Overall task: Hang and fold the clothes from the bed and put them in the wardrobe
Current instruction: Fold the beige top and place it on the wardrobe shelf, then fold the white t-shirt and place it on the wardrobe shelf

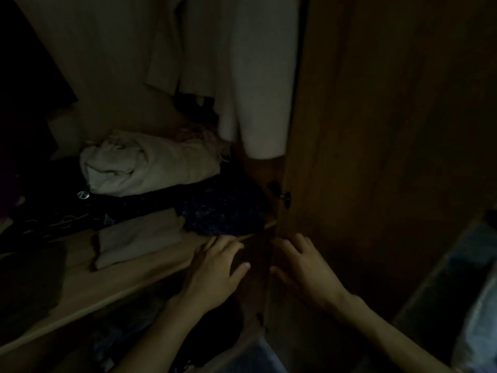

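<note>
Both hands reach into the dim wardrobe with each grip released, fingers spread and holding nothing. The left hand (217, 267) hovers at the front edge of the shelf (88, 289), the right hand (304, 267) against the wooden door (376, 130). On the shelf lie a bundled pale garment (150, 165), a dark blue garment (223, 211) and a folded light cloth (134, 240). Pale clothes (258, 76) hang above.

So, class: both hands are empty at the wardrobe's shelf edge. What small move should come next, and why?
Probably pull back and turn to the bed for another garment. The left hand and right hand are open and hold nothing, while folded clothes already lie on the shelf.
</note>
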Demonstrator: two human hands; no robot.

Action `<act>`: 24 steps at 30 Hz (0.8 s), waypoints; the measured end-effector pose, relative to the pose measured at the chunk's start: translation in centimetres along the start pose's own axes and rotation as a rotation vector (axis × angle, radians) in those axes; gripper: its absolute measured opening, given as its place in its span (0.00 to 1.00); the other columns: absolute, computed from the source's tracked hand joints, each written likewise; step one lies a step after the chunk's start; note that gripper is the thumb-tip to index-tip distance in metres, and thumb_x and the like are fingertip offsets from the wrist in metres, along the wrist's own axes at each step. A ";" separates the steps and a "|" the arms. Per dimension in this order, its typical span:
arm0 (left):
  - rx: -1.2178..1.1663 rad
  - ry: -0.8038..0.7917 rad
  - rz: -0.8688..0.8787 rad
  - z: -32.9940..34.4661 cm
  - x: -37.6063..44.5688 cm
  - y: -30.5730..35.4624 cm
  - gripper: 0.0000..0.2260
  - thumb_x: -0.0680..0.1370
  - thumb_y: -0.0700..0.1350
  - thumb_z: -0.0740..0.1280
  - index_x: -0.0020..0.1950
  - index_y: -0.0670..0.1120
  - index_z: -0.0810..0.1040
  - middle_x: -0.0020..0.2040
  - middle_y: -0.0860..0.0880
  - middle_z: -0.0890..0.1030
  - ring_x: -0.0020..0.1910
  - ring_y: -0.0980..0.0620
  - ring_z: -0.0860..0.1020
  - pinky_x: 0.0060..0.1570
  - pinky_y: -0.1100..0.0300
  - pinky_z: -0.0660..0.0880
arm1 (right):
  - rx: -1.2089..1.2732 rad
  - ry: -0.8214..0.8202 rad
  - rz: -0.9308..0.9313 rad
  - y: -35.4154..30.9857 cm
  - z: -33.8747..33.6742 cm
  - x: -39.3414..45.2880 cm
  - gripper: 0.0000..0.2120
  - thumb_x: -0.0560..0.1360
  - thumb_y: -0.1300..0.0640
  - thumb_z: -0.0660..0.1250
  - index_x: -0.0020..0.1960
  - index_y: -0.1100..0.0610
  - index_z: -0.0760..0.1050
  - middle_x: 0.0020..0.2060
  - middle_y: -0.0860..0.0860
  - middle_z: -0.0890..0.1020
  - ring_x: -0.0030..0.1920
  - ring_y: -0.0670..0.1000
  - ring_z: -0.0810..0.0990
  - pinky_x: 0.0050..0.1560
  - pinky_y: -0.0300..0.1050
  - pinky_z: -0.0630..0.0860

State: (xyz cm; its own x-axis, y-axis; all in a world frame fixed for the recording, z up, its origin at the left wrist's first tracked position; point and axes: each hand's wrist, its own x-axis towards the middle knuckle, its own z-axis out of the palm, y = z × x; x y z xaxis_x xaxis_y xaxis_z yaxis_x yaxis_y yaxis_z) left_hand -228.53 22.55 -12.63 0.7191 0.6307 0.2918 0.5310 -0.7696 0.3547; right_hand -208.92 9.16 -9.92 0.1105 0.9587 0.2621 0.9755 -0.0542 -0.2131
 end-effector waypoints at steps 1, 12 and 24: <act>0.002 -0.018 0.002 0.3 -0.6 1.8 0.28 0.76 0.67 0.49 0.67 0.54 0.72 0.67 0.57 0.70 0.64 0.55 0.68 0.63 0.50 0.69 | 0.001 -0.003 0.020 0.7 -0.6 -1.8 0.32 0.74 0.33 0.48 0.75 0.46 0.59 0.69 0.48 0.64 0.65 0.49 0.67 0.61 0.44 0.72; 0.110 -0.262 0.064 2.4 -8.1 16.1 0.33 0.73 0.70 0.44 0.77 0.62 0.56 0.78 0.55 0.58 0.75 0.53 0.56 0.73 0.48 0.56 | -0.024 -0.083 0.185 2.8 -3.4 -17.4 0.33 0.77 0.39 0.61 0.76 0.41 0.49 0.77 0.49 0.52 0.77 0.55 0.50 0.71 0.56 0.62; -0.014 -0.343 0.498 6.4 -9.5 24.5 0.29 0.78 0.68 0.52 0.78 0.63 0.53 0.80 0.56 0.51 0.79 0.49 0.46 0.75 0.43 0.46 | -0.161 -0.043 0.673 2.0 -8.9 -31.7 0.36 0.73 0.29 0.50 0.77 0.41 0.52 0.78 0.50 0.54 0.78 0.56 0.51 0.73 0.61 0.60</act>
State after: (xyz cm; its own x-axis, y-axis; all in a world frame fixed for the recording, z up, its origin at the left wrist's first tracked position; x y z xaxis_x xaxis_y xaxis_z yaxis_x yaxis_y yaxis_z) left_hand -219.43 -2.95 -12.38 0.9845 0.1247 0.1232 0.0890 -0.9612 0.2612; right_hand -208.75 -23.84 -10.34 0.6969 0.7123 0.0835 0.7141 -0.6784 -0.1725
